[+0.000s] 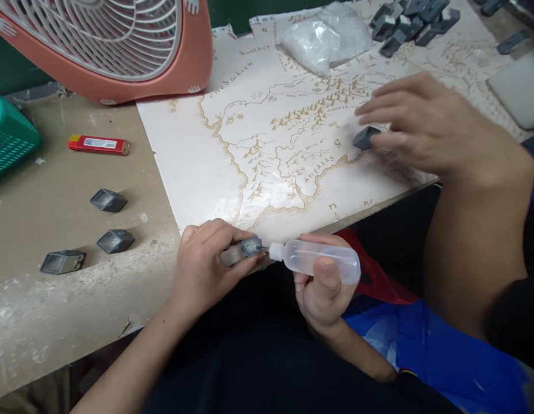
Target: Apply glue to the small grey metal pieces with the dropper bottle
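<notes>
Between thumb and fingers, my left hand (210,259) pinches a small grey block (252,245) with a recessed face, just above the table's front edge. My right hand (325,282) is wrapped round a translucent squeeze bottle (321,261) lying almost level. The bottle's white cap points left, and its thin tip meets or nearly meets the recess of the block; actual contact I cannot tell. Some clear liquid shows inside the bottle. Three similar grey blocks, one of them the nearest block (115,241), rest on the table at the left.
A co-worker's hand (426,123) reaches in from the right beside another grey block (365,138) on the printed map sheet (198,167). Behind stand a pink fan (198,52), a clear plastic bag (325,37) and a heap of grey blocks (415,23). A red box cutter (99,145) and green basket (12,138) are left.
</notes>
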A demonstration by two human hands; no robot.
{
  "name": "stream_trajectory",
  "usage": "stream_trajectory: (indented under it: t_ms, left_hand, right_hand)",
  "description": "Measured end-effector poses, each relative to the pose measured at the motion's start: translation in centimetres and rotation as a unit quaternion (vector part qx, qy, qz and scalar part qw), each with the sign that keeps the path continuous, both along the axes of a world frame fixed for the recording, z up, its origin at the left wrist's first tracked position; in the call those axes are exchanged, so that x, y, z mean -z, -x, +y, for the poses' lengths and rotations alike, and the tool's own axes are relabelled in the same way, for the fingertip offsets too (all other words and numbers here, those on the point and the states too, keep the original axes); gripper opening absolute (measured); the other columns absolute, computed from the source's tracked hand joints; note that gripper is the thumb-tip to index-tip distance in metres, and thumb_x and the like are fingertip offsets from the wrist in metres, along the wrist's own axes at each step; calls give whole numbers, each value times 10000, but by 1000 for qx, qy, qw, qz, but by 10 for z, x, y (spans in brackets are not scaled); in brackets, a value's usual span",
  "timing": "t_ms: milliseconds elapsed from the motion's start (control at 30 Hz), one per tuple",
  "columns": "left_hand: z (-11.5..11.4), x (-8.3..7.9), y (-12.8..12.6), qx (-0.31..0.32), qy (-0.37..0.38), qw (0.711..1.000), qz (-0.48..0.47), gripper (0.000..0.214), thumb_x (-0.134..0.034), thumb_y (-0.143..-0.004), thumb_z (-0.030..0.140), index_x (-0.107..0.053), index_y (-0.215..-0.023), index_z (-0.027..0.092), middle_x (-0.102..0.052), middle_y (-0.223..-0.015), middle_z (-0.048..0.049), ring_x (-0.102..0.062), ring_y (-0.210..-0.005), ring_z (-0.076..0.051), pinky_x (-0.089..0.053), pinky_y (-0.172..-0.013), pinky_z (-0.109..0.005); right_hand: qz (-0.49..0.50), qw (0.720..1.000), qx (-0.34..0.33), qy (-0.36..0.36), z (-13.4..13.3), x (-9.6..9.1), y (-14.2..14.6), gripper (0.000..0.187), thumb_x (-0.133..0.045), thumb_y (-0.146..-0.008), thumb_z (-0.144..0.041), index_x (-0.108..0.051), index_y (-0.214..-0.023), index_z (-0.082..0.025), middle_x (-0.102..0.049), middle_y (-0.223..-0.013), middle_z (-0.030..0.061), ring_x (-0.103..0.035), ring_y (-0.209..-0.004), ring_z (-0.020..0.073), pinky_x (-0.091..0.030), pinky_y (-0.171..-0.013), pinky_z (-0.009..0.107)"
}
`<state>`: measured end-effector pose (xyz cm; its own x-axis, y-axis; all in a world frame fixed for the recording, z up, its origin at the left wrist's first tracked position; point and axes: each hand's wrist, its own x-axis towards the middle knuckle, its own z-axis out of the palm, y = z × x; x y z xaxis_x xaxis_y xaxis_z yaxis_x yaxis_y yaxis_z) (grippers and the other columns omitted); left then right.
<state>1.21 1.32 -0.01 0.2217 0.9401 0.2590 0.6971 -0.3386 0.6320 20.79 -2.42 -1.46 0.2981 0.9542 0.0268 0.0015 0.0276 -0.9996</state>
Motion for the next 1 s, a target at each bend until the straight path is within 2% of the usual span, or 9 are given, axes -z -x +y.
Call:
stream_trajectory:
  t_ms: [133,400,567,667,867,1000]
  left_hand:
    - [0,0,0,-2,0,1000,0,191,-903,-901,345,-764,-994,253,-790,-876,20,-710,-748,-182,-451,-772,-392]
    - [0,0,-1,-6,1,1000,4,231,-948,-853,326,-766,-978,257,-786,-874,27,-700,-742,-179,-447,-777,-382]
    - [0,1,-1,-4,-3,1000,5,295,-997,-821,333,-766,-985,250,-778,-863,34,-699,-735,-177,-436,-766,-379]
    - [0,1,-1,-5,-5,1000,2,272,-976,-851,356,-762,-988,257,-782,-861,33,-709,-743,-180,-445,-770,-383]
    - [0,1,0,26,-35,999,-14,176,-867,-978,390,-753,-1042,272,-808,-949,17,-752,-869,-189,-467,-800,-379]
    - [0,1,1,39,-42,998,-24,143,-853,-992,352,-747,-1051,277,-803,-978,23,-755,-891,-183,-483,-823,-371]
  right_hand:
    - [40,996,49,-71,3,9,10,316,-712,-1043,-536,-777,-1091,-230,-524,-495,-77,-462,-330,98,-367,-331,219]
    - [65,994,43,-82,6,11,14,294,-733,-1045,-487,-782,-1084,-200,-539,-504,-73,-461,-346,86,-358,-344,205]
    - [38,996,67,-49,7,10,15,358,-723,-1033,-568,-767,-1070,-215,-508,-498,-68,-450,-352,105,-357,-349,240]
    - [25,996,78,-29,7,7,12,393,-724,-1009,-627,-744,-1047,-237,-480,-485,-71,-425,-340,115,-343,-347,263]
    - [76,996,39,9,7,0,-3,404,-742,-975,-648,-720,-1002,-245,-435,-432,-91,-371,-300,115,-295,-319,268]
    - [69,997,25,30,10,-5,-7,419,-750,-964,-660,-740,-964,-241,-442,-422,-89,-367,-293,110,-282,-302,260]
